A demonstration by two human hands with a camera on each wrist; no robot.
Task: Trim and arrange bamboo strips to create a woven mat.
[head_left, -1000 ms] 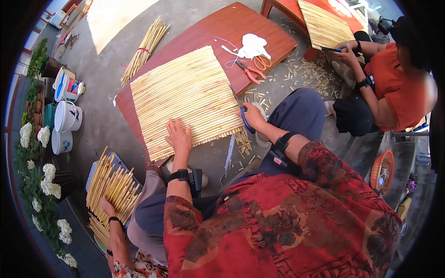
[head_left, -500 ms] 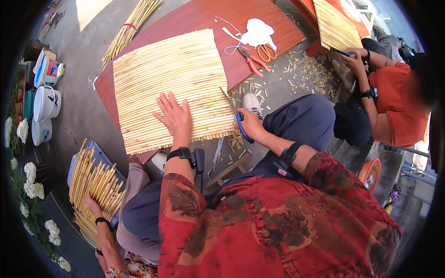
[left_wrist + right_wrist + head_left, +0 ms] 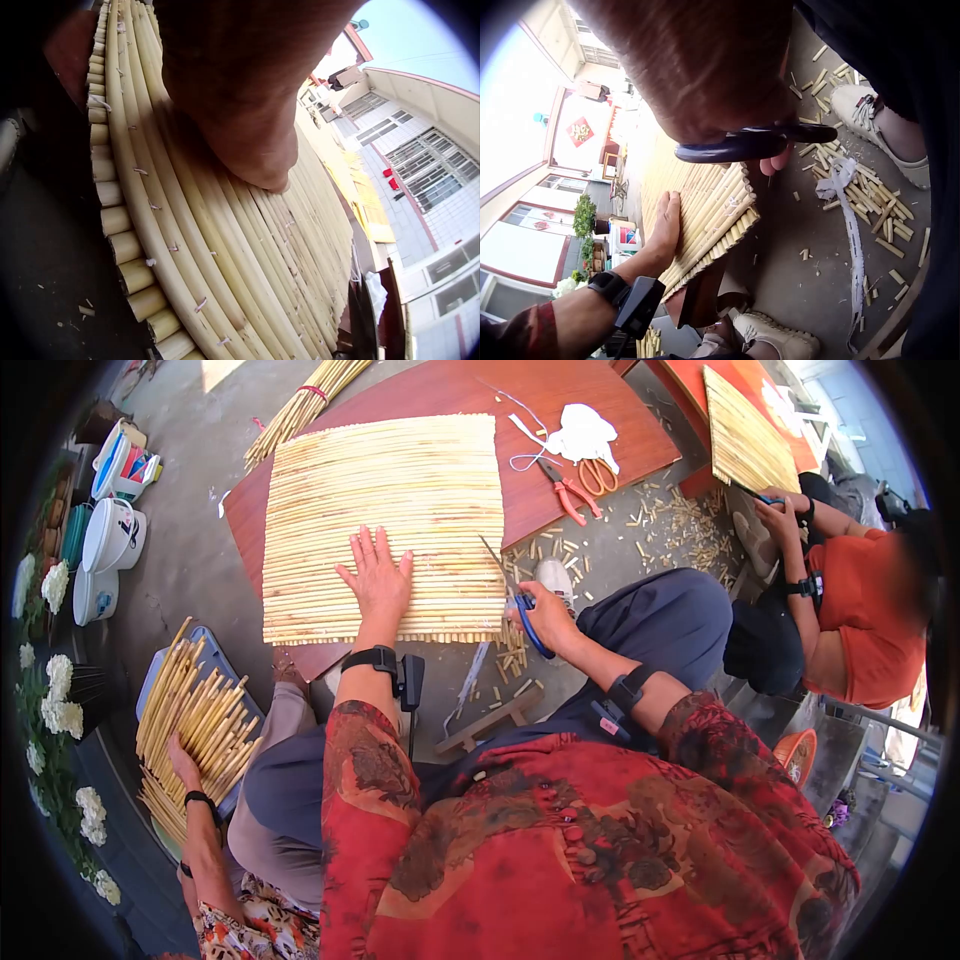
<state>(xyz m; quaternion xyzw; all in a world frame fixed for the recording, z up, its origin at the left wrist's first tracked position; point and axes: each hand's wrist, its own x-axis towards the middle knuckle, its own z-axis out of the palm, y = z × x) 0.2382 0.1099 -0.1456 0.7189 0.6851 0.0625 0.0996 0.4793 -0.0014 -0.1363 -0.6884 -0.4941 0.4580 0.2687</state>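
Observation:
A mat of pale reed sticks, tied side by side with thread, lies on the red-brown table. My left hand rests flat on its near part, fingers spread. In the left wrist view, small thread knots run across the sticks. Beside the mat's right edge, my right hand grips a pair of scissors by the blue handles. The blades point away from me along the stick ends; in the right wrist view the hand hides them.
Red-handled pliers, orange-handled scissors and a white bag lie at the table's right. Cut reed pieces litter the floor. At left, another person's hand touches loose sticks. A person in orange sits at right.
My left hand has moved further onto the mat and spread its fingers. The right hand keeps the scissors at the right edge, blades now showing. The head view has shifted.

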